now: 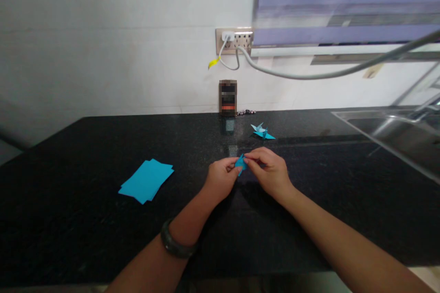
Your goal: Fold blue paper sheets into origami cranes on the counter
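A small piece of folded blue paper (241,163) is held up over the black countertop (103,238), between both hands. My left hand (222,176) pinches it from the left with thumb and fingers. From the right, my right hand (271,171) grips its upper edge between thumb and forefinger. Just beyond the hands lie folded paper cranes (264,134), one pale blue and one brighter blue, close together. To the left is a stack of blue paper sheets (146,181), its corners fanned unevenly.
A phone (228,97) leans upright against the wall, with a beaded strand (246,112) beside it. A sink (392,130) is set into the counter at right. Above, a grey cable (309,76) runs from the wall socket (234,40).
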Motion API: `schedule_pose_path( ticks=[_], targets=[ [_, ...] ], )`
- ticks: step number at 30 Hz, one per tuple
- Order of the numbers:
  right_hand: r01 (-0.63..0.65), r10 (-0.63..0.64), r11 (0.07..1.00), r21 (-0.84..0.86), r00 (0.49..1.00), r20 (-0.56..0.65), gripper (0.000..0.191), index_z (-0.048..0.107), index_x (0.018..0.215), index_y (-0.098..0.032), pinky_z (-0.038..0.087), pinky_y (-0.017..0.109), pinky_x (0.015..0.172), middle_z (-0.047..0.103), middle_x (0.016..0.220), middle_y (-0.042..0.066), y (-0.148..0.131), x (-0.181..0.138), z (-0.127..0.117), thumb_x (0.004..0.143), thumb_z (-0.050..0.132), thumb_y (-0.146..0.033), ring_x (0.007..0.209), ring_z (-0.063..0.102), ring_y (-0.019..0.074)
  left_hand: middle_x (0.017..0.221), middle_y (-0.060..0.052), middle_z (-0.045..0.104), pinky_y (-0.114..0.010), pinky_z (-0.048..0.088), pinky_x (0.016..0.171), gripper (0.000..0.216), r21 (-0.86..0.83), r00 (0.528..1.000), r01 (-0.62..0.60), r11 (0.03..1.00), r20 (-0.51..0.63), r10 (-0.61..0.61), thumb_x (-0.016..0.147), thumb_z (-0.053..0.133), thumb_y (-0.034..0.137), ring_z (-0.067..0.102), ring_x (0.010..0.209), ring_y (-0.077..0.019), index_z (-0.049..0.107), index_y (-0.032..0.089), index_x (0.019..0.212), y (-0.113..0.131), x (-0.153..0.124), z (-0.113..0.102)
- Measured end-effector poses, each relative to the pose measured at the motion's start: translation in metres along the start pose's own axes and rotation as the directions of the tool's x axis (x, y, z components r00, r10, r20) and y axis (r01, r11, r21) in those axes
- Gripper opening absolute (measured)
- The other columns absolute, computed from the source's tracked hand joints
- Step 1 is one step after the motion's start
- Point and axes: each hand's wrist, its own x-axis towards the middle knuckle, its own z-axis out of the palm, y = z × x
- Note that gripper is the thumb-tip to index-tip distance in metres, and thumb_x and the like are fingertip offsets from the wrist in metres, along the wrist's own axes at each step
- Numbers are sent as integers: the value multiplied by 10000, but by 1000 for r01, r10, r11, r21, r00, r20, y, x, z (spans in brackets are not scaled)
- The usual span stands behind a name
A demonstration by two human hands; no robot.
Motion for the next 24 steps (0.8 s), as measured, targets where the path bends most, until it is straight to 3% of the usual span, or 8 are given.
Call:
schedule_pose_path(
  ticks=[5,11,20,24],
  targets=[
    [150,-146,987,-61,987,64,89,639,770,-192,495,257,631,611,752,43,-2,0,-4,776,571,-134,712,586,138,631,-26,667,-227,457,562,150,-201,988,140,970,-31,-150,636,624,150,589,564,-120,678,127,774,-3,3,1],
    [359,-344,933,-32,914,217,137,630,855,-188,488,284,690,621,843,66,-2,-1,-6,809,517,-125,790,570,153,596,-20,648,-217,461,560,137,-452,939,309,837,4,-344,590,677,154,572,531,-95,658,108,717,8,4,-4],
    [283,-257,958,-42,916,309,151,640,856,-217,475,302,697,614,847,60,2,-3,-4,824,500,-171,792,565,160,714,-53,683,-270,481,690,249,-576,960,271,771,107,-258,590,712,220,611,674,-129,677,105,808,5,4,-9],
    [275,-243,960,-51,911,333,143,634,839,-211,472,296,685,605,833,56,5,-3,-4,824,499,-169,780,558,155,727,-45,682,-252,479,675,224,-593,957,287,752,144,-251,615,680,194,609,667,-117,675,119,827,7,3,-10]
  ],
)
